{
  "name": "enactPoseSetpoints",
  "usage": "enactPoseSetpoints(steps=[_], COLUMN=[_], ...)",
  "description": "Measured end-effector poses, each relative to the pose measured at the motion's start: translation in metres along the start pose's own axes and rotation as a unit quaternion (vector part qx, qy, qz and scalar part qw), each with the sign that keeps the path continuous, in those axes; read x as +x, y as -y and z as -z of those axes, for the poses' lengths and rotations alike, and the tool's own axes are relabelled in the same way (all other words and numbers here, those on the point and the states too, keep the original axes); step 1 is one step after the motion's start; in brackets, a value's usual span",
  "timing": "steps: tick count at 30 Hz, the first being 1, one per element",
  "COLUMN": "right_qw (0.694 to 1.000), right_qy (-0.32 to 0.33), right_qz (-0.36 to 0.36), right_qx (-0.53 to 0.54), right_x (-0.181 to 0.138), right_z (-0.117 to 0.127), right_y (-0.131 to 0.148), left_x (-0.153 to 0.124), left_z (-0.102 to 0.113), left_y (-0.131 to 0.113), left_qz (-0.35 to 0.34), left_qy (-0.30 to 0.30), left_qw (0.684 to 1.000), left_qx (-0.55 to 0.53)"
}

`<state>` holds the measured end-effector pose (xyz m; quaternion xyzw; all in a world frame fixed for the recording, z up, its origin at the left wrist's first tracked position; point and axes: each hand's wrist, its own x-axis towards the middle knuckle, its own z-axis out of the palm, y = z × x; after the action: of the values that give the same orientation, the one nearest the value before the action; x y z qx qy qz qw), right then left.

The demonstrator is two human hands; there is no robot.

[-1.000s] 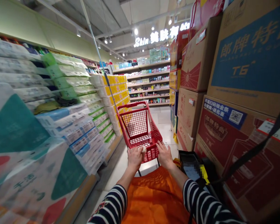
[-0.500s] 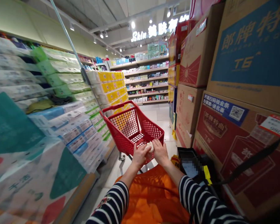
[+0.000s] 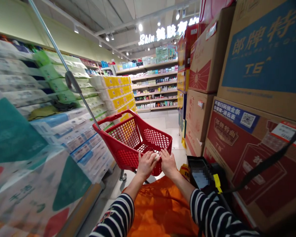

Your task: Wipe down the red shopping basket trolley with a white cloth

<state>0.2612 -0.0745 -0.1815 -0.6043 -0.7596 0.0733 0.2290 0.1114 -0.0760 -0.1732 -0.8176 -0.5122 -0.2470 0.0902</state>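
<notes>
A red plastic shopping cart (image 3: 120, 154) stands in front of me, with its near end by my hands. My left hand (image 3: 147, 164) is closed at the cart's near rim, with a small crumpled white cloth (image 3: 157, 157) showing at its fingertips. Close beside it, my right hand (image 3: 168, 162) has its fingers curled over the same rim, near the cloth. How firmly it grips is hidden. A metal pole (image 3: 51, 39) with a grey oval fitting rises from the cart's far left corner by the handle.
Wrapped tissue packs (image 3: 81, 138) are stacked on the left, with yellow packs (image 3: 120, 87) beyond. Tall carton stacks (image 3: 236, 131) line the right. A black case (image 3: 199, 174) with a screen stands low at right. Stocked shelves (image 3: 155, 84) close the far end of the tiled floor (image 3: 166, 123).
The cart's handle end and the pole have swung left and slightly nearer. My hands have shifted slightly left along with the near rim, and the white cloth remains at my left fingers.
</notes>
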Motion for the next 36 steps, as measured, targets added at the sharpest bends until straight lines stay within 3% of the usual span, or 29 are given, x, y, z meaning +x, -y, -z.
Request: enactPoseSetpoints(steps=[2, 6, 14, 22, 29, 36], right_qw=[1.0, 0.999, 0.999, 0.999, 0.998, 0.999], right_qy=[0.009, 0.0, -0.04, -0.041, 0.001, 0.0], right_qz=[-0.003, -0.037, 0.016, -0.02, 0.065, 0.035], right_qx=[-0.007, -0.014, 0.003, 0.01, -0.012, -0.021], right_x=[0.004, 0.008, -0.011, -0.009, -0.018, -0.013], right_z=[0.005, 0.011, -0.004, 0.006, 0.003, 0.011], right_y=[-0.004, -0.003, 0.017, 0.014, 0.046, 0.026], left_x=[0.0, 0.003, 0.011, 0.001, 0.002, 0.012], left_z=[0.005, 0.017, 0.006, 0.025, 0.019, 0.017], left_y=[0.013, 0.036, 0.005, 0.046, 0.032, 0.028], left_qz=[-0.011, 0.036, -0.017, 0.089, 0.096, 0.081], left_qy=[0.004, -0.02, 0.005, -0.032, -0.034, -0.015], left_qw=[1.0, 0.997, 0.999, 0.992, 0.992, 0.994], left_qx=[0.014, 0.063, 0.038, 0.084, 0.077, 0.075])
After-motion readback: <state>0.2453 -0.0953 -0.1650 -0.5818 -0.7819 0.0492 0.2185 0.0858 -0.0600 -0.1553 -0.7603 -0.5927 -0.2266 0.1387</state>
